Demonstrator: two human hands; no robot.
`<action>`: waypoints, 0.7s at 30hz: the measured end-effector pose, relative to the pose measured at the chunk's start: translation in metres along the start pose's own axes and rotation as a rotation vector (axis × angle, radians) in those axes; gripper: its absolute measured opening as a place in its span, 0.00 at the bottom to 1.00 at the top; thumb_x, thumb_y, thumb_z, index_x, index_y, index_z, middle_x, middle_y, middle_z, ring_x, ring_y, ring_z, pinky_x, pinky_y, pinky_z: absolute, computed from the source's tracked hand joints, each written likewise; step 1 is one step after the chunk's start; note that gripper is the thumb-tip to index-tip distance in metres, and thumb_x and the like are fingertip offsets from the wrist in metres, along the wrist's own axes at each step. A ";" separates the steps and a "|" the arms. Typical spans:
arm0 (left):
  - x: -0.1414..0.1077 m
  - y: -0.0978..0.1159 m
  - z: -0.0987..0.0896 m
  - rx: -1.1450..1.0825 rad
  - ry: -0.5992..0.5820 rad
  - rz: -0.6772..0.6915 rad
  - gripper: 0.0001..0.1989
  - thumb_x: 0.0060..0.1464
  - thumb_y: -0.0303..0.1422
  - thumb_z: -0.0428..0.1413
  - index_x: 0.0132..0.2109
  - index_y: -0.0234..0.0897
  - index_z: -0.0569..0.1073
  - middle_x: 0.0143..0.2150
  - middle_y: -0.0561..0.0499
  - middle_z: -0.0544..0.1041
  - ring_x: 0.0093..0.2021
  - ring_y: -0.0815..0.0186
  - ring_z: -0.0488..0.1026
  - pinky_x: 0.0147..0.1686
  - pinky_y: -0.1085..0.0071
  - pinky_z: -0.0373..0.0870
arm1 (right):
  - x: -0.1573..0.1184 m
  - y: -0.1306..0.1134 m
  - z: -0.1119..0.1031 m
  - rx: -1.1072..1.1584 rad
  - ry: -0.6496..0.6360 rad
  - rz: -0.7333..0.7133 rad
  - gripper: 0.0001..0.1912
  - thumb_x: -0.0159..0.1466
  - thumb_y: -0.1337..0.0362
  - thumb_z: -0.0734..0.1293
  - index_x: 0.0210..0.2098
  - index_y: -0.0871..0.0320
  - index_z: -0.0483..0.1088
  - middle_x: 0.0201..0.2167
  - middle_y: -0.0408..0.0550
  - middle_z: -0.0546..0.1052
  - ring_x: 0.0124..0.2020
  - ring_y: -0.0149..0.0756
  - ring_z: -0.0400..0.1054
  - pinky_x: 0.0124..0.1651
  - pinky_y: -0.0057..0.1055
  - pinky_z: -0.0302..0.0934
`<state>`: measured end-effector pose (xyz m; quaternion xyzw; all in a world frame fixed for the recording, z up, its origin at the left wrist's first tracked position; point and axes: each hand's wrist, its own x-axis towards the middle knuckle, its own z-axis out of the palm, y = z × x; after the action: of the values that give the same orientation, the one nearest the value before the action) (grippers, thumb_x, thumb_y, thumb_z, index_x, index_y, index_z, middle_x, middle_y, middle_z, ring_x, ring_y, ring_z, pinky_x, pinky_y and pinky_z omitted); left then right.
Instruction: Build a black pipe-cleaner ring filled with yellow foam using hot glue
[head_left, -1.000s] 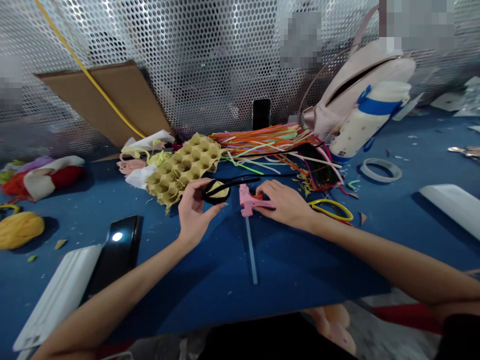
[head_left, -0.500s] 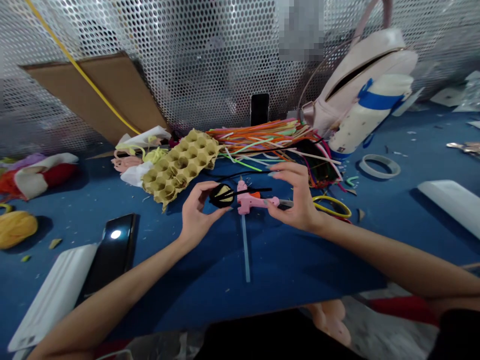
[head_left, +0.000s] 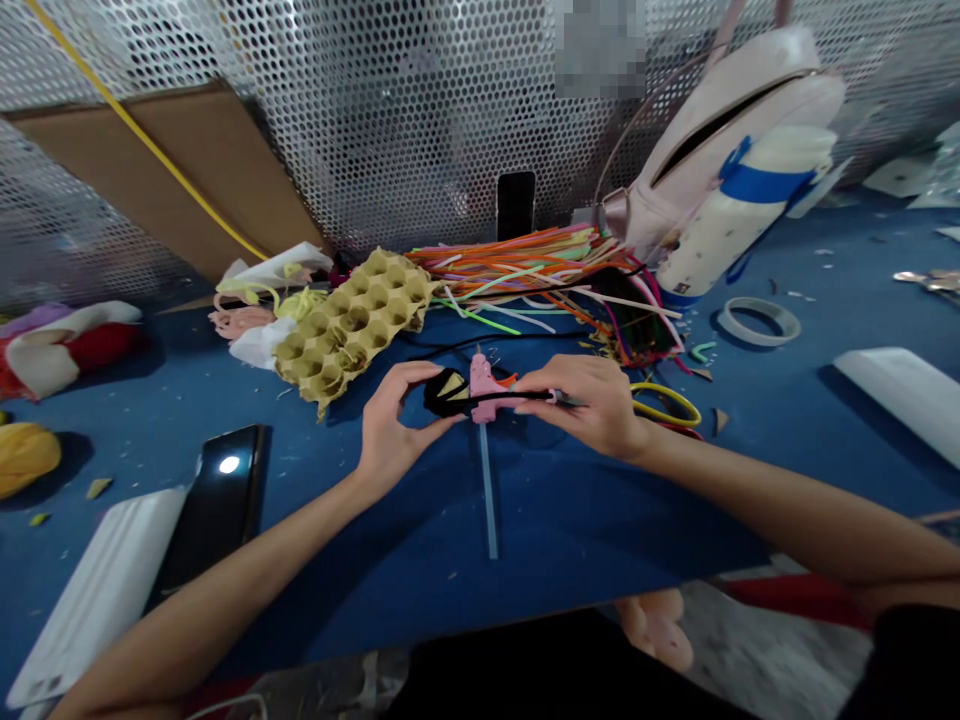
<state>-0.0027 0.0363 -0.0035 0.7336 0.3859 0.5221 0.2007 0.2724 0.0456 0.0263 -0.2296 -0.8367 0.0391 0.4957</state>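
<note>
My left hand [head_left: 391,422] is closed around the edge of a small egg-carton cup [head_left: 452,386] wrapped in black pipe cleaner. A loose black pipe cleaner [head_left: 499,397] stretches from the cup to the right. My right hand [head_left: 589,402] pinches it between thumb and fingers. Beneath the strand lies a pink hot glue gun [head_left: 481,375], with a long clear glue stick [head_left: 489,500] pointing toward me. The strand and right fingers partly cover the glue gun's handle. Beside my right hand are yellow-handled scissors [head_left: 667,403].
Behind the hands are a cardboard egg tray [head_left: 360,320] and a heap of coloured pipe cleaners [head_left: 517,265]. A phone [head_left: 217,500] lies at left. On the right stand a bottle [head_left: 742,215] and a roll of tape [head_left: 759,322].
My right fingers have moved down and closed on the black pipe cleaner, which now runs straighter to the right. The left hand still holds the cup. The view has shifted slightly.
</note>
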 end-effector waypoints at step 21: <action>0.000 0.010 0.001 -0.208 0.002 -0.064 0.24 0.47 0.29 0.73 0.52 0.40 0.78 0.53 0.44 0.80 0.54 0.59 0.79 0.53 0.63 0.80 | 0.007 0.007 -0.005 -0.044 -0.046 0.103 0.05 0.72 0.64 0.70 0.40 0.52 0.80 0.35 0.44 0.85 0.37 0.37 0.77 0.41 0.35 0.71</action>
<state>0.0017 0.0301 0.0029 0.6955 0.3531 0.5534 0.2921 0.2763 0.0545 0.0327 -0.2822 -0.8357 0.0513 0.4684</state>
